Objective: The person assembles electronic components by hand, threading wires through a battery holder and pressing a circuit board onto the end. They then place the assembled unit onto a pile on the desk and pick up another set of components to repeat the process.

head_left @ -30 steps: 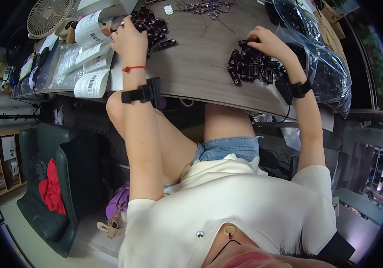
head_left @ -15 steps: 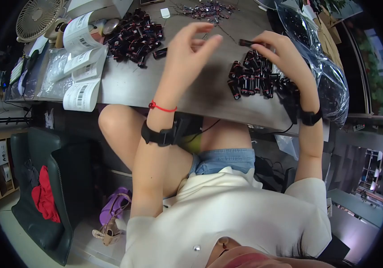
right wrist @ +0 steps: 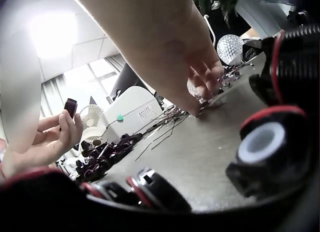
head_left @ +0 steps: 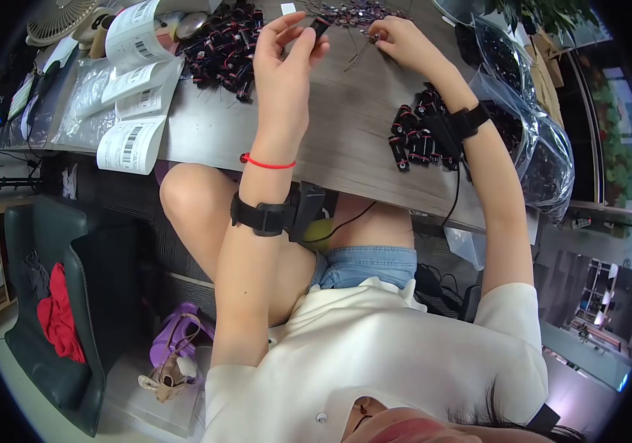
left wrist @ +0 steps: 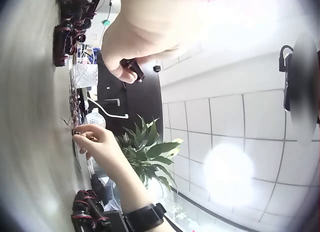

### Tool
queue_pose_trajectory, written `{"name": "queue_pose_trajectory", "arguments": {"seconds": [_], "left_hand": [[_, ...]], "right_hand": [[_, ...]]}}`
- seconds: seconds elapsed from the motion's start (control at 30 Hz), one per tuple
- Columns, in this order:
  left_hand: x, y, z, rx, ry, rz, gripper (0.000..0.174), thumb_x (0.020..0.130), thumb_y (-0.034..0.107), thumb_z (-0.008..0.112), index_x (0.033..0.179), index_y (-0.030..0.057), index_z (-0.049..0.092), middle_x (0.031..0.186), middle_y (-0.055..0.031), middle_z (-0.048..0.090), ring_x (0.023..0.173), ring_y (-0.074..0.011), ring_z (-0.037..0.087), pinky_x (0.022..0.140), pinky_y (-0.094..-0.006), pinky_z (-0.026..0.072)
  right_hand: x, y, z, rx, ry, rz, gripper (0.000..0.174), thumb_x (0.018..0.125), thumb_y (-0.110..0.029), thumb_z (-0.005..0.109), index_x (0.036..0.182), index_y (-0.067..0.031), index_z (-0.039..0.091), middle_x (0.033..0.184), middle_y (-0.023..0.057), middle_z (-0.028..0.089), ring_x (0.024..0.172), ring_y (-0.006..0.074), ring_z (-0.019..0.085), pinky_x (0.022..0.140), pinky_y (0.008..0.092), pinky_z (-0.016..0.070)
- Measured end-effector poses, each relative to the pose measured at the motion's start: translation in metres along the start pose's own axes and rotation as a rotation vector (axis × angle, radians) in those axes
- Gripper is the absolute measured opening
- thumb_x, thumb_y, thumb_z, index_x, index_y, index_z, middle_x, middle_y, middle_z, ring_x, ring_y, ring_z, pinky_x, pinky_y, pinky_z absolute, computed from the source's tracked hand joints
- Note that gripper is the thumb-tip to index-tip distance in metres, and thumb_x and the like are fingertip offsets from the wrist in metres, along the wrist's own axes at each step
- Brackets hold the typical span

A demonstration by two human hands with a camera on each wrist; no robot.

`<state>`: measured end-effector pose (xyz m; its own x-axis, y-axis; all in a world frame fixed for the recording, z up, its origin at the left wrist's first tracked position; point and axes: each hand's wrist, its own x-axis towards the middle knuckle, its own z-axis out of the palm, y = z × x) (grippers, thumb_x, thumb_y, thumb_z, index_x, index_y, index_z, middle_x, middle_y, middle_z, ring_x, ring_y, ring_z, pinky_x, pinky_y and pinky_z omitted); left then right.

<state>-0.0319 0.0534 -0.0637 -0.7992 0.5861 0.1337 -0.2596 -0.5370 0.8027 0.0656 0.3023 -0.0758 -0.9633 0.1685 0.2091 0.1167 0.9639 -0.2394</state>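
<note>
My left hand is raised over the table, pinching a short black cylinder between thumb and fingers. In the right wrist view the same cylinder stands upright in its fingertips. At the far side of the table my right hand has its thumb and fingertips together on a small wire-legged part at the edge of a heap of such parts. Black cylinders with red rings lie in a left pile and a right pile, the latter partly covered by my right forearm.
Barcode label sheets and clear plastic wrap cover the table's left side, near a fan. A clear bag of black parts stands at the right edge. A small white square lies beyond my left hand.
My left hand left the left pile and came to the middle, where it now holds the black cylinder that my right hand held. The right hand moved from the right pile to the wire-legged parts.
</note>
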Motion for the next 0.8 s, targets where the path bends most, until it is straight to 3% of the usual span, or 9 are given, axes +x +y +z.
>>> {"name": "queue_pose_trajectory", "arguments": {"seconds": [0.13,0.27,0.37,0.4,0.5,0.53,0.63,0.77,0.8], "left_hand": [[-0.005,0.002,0.000,-0.077,0.003,-0.076,0.028,0.106,0.009,0.055,0.131,-0.0027,0.061,0.121,-0.0102,0.064,0.104,-0.0171,0.065,0.096,-0.0317,0.0549],[-0.001,-0.002,-0.002,-0.118,-0.112,-0.165,0.030,0.107,0.011,0.052,0.133,-0.0024,0.060,0.117,-0.0092,0.064,0.105,-0.0176,0.064,0.097,-0.0323,0.0543],[-0.001,-0.006,-0.003,-0.185,-0.097,-0.220,0.026,0.106,0.010,0.049,0.124,0.0011,0.066,0.109,-0.0056,0.066,0.094,-0.0124,0.066,0.086,-0.0264,0.0564],[-0.001,-0.006,-0.004,-0.185,-0.093,-0.215,0.026,0.106,0.010,0.049,0.124,0.0011,0.066,0.109,-0.0056,0.066,0.094,-0.0124,0.066,0.086,-0.0264,0.0564],[-0.002,-0.007,-0.004,-0.058,-0.091,-0.169,0.025,0.105,0.008,0.050,0.122,-0.0006,0.066,0.109,-0.0053,0.067,0.093,-0.0105,0.064,0.084,-0.0247,0.0544],[-0.002,-0.007,-0.004,-0.058,-0.089,-0.166,0.025,0.105,0.008,0.050,0.122,-0.0006,0.066,0.109,-0.0053,0.067,0.093,-0.0105,0.064,0.084,-0.0247,0.0544],[-0.001,-0.006,-0.008,-0.137,-0.117,-0.258,0.025,0.103,0.006,0.057,0.125,-0.0037,0.063,0.113,-0.0079,0.065,0.100,-0.0129,0.061,0.091,-0.0281,0.0507],[-0.004,-0.006,-0.005,-0.053,-0.175,-0.175,0.026,0.100,0.006,0.064,0.124,-0.0035,0.061,0.118,-0.0090,0.066,0.101,-0.0113,0.061,0.090,-0.0266,0.0511],[-0.006,-0.005,-0.002,-0.045,-0.170,-0.170,0.026,0.100,0.006,0.064,0.124,-0.0035,0.061,0.118,-0.0090,0.066,0.101,-0.0113,0.061,0.090,-0.0266,0.0511]], "right_hand": [[-0.001,0.004,0.007,-0.183,-0.008,-0.019,0.022,0.091,-0.013,0.068,0.112,-0.0059,0.072,0.097,0.0167,0.072,0.089,0.0323,0.071,0.082,0.0407,0.0562],[0.000,0.010,0.007,-0.289,0.058,-0.112,0.022,0.095,-0.014,0.067,0.115,-0.0048,0.070,0.093,0.0128,0.071,0.086,0.0262,0.071,0.078,0.0355,0.0559],[0.005,0.022,-0.010,-0.168,0.233,-0.078,0.021,0.100,-0.020,0.067,0.105,0.0005,0.066,0.091,0.0012,0.067,0.078,0.0094,0.064,0.068,0.0257,0.0517],[0.005,0.026,-0.016,-0.166,0.232,-0.085,0.021,0.100,-0.020,0.067,0.105,0.0005,0.066,0.091,0.0012,0.067,0.078,0.0094,0.064,0.068,0.0257,0.0517],[0.003,0.011,-0.048,0.407,0.303,0.353,0.016,0.098,-0.013,0.066,0.103,0.0021,0.067,0.085,0.0019,0.065,0.076,0.0110,0.063,0.066,0.0257,0.0494],[0.002,0.003,-0.053,0.408,0.302,0.350,0.016,0.098,-0.013,0.066,0.103,0.0021,0.067,0.085,0.0019,0.065,0.076,0.0110,0.063,0.066,0.0257,0.0494],[0.001,-0.023,-0.058,0.859,0.352,0.450,0.009,0.096,-0.005,0.065,0.101,0.0026,0.065,0.086,0.0027,0.061,0.077,0.0111,0.060,0.066,0.0243,0.0465],[-0.009,-0.055,-0.056,0.818,0.303,0.202,0.025,0.101,-0.014,0.064,0.120,0.0003,0.069,0.105,0.0147,0.075,0.094,0.0234,0.074,0.083,0.0324,0.0581],[-0.012,-0.066,-0.057,0.826,0.301,0.195,0.025,0.101,-0.014,0.064,0.120,0.0003,0.069,0.105,0.0147,0.075,0.094,0.0234,0.074,0.083,0.0324,0.0581]]}}
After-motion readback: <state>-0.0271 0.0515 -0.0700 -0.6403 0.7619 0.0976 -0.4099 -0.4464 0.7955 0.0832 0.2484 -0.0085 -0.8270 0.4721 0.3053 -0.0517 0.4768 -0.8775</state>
